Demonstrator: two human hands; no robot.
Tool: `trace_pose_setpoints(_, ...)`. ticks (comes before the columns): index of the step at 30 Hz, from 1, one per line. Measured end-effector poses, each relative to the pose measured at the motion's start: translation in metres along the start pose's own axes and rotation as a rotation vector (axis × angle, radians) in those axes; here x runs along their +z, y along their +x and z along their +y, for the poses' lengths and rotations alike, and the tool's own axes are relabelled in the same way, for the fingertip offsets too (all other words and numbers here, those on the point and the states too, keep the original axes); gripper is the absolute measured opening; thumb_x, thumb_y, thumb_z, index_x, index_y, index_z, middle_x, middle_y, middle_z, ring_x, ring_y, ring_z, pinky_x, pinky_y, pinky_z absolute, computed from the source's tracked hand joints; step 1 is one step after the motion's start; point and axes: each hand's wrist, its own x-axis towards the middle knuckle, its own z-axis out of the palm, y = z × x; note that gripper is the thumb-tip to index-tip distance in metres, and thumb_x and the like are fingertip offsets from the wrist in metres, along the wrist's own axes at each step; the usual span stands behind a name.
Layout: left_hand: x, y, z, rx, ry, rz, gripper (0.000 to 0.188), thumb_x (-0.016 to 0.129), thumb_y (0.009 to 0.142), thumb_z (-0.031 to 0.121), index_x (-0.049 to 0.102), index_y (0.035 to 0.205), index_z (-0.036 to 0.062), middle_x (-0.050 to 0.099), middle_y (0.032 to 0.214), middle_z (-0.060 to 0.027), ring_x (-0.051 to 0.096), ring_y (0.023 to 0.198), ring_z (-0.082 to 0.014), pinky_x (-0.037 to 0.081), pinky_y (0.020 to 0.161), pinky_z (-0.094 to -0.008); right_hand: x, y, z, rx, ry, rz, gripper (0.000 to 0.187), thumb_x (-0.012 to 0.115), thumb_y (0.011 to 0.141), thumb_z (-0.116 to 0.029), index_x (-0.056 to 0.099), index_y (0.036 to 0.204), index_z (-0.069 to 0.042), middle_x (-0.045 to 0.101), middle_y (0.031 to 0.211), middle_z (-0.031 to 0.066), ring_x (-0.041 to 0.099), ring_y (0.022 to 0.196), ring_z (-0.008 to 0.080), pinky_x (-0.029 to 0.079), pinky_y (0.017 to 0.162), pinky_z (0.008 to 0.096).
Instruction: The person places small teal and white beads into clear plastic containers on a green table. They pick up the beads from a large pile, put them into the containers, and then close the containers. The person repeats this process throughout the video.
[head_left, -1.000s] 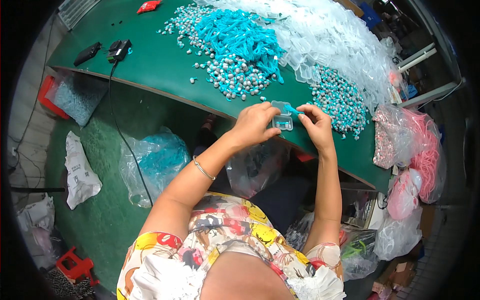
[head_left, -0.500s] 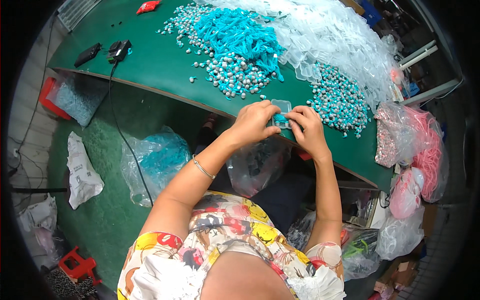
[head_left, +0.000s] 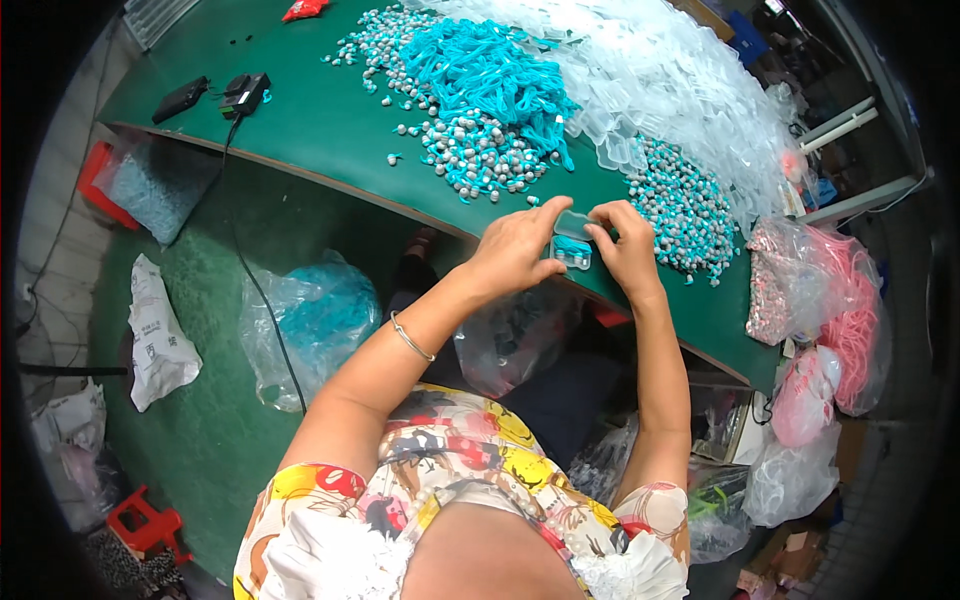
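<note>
At the table's near edge sits a small clear plastic box (head_left: 572, 262) with a turquoise cord (head_left: 571, 246) and small pieces inside. Its hinged lid (head_left: 573, 224) stands raised on the far side. My left hand (head_left: 513, 245) grips the box from the left, thumb at the near corner and fingers by the lid. From the right, my right hand (head_left: 626, 245) pinches the lid's edge between thumb and curled fingers. Just beyond lies a pile of grey-and-turquoise end pieces (head_left: 480, 150), and another such pile (head_left: 680, 205) is right of my right hand.
Turquoise cords (head_left: 490, 75) are heaped farther back, beside a large mound of clear plastic boxes (head_left: 660, 80). Black devices (head_left: 243, 95) with a cable lie at the left. Bags of pink cord (head_left: 845, 310) hang by the right edge. A turquoise-filled bag (head_left: 325, 320) stands on the floor.
My right fingers have moved from inside the box up to its lid, which is now tilted up. The cord in the box shows more. My left hand keeps its hold.
</note>
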Motion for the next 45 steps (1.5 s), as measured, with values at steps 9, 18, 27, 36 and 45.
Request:
trace_pose_setpoints(9,0.004,-0.002,-0.001,0.149,0.201,0.01,0.037,0.071,0.086,0.023,0.06,0.116,0.0057,0.059,0.096,-0.013,0.062,0.089,-0.0346,0.049,0.075,-0.045,0.0,-0.03,-0.014,-0.178,-0.01,-0.023,0.029,0.07,0.079,-0.004,0.064,0.107,0.0,0.063,0.102,0.0156,0.06,0.097,0.0336,0.05,0.084,0.0403)
trace_pose_setpoints(18,0.004,-0.004,-0.011,0.156,0.094,0.067,0.027,0.064,0.091,0.03,0.061,0.082,0.0053,0.058,0.08,-0.0126,0.061,0.073,-0.0363,0.047,0.063,-0.0469,0.017,-0.035,-0.023,-0.028,0.169,-0.04,0.014,0.067,0.085,-0.009,0.066,0.096,0.001,0.059,0.084,0.0128,0.059,0.075,0.0287,0.047,0.068,0.0377)
trace_pose_setpoints(27,0.01,-0.024,0.019,0.246,0.119,-0.019,0.024,0.069,0.086,0.031,0.067,0.081,0.0078,0.059,0.076,-0.0093,0.061,0.074,-0.0298,0.046,0.067,-0.0424,0.0,0.055,0.057,-0.04,-0.549,0.249,0.013,0.07,0.084,-0.017,0.071,0.093,-0.007,0.065,0.096,0.0089,0.06,0.097,0.0311,0.045,0.084,0.044)
trace_pose_setpoints(36,0.0,-0.027,0.018,0.175,0.183,0.008,0.017,0.071,0.082,0.02,0.064,0.091,0.0077,0.059,0.078,-0.0119,0.063,0.075,-0.0335,0.05,0.063,-0.0442,0.008,0.063,0.075,-0.059,-0.638,0.197,0.011,0.072,0.078,-0.012,0.07,0.089,-0.012,0.065,0.096,0.0045,0.058,0.097,0.0272,0.041,0.083,0.0441)
trace_pose_setpoints(45,-0.005,0.029,-0.019,0.016,0.566,0.04,0.011,0.059,0.079,0.004,0.061,0.09,0.0039,0.06,0.088,-0.0146,0.066,0.081,-0.0359,0.053,0.068,-0.0451,-0.009,-0.011,-0.005,-0.341,-0.204,0.003,0.023,0.067,0.069,0.006,0.063,0.089,-0.005,0.062,0.094,0.0099,0.06,0.09,0.0311,0.048,0.078,0.0408)
